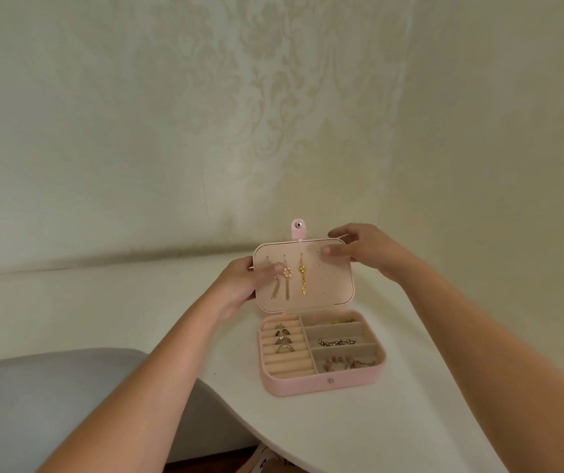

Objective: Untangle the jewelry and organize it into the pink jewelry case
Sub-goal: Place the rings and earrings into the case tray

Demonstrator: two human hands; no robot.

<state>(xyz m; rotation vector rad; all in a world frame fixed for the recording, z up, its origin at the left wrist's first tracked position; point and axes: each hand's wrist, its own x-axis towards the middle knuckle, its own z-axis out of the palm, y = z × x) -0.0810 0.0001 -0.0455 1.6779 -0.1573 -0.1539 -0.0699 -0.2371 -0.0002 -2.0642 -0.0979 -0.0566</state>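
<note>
light: soft, warm, even | shadows: faint | focus: slightly soft overall | edges: wide-angle bending

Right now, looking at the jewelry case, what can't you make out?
All head view:
- Left hand fingers: behind the lid, which it grips.
- Left tassel earring: top covered by that hand's thumb.
- Right hand fingertips: over the lid's far side.
- Chain in the far right compartment: mostly behind its wall.
- Pieces in the near right compartment: too small and blurred to tell whether tangled.
</note>
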